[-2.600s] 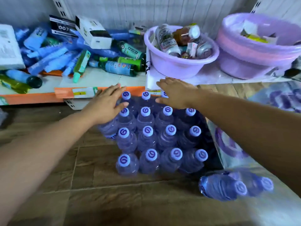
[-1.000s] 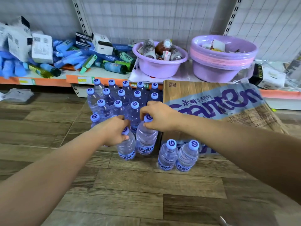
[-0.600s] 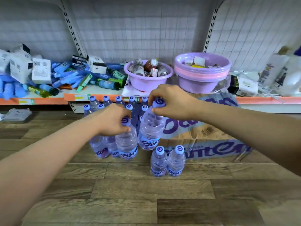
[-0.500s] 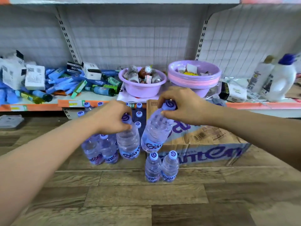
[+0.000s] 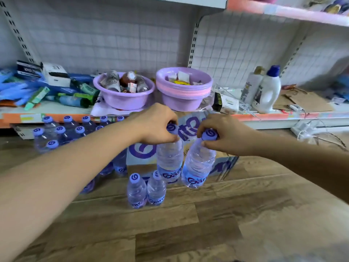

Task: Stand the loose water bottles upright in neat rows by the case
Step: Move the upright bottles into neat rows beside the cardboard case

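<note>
I see one clear purple-capped bottle (image 5: 170, 157) upright, off floor | second bottle (image 5: 198, 164) tilted beside it | standing pair (image 5: 137, 191) before case (image 5: 139, 151) | rows (image 5: 60, 130) left

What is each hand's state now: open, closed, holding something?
Left hand: grips one water bottle by its cap.
Right hand: grips a second bottle by its cap.

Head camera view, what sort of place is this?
Probably a small shop: white slotted metal shelving with an orange price-strip edge, stacked lilac plastic basins of goods, and a printed cardboard case beside many identical purple-capped water bottles.
</note>
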Demonstrator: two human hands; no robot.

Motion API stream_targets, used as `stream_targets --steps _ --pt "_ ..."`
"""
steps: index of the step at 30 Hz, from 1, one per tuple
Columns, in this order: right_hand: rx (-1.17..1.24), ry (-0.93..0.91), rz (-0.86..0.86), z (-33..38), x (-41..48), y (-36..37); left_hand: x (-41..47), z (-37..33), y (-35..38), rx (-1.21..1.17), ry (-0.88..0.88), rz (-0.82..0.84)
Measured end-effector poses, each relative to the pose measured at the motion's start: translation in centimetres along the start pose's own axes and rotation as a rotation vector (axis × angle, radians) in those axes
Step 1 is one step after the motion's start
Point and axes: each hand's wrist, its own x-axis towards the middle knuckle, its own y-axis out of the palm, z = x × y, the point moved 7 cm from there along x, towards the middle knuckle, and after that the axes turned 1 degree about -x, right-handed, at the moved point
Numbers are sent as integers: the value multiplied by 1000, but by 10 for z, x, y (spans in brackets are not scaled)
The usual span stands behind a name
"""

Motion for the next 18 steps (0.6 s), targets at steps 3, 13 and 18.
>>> stream_targets --steps 3,13,18 --pt "-1 21 50 -18 -5 20 18 -19 26 44 33 38" --pt "73 132 139 -71 -12 97 50 -18 123 12 19 132" --pt "132 146 200 -81 0 135 51 1 163 -14 -71 235"
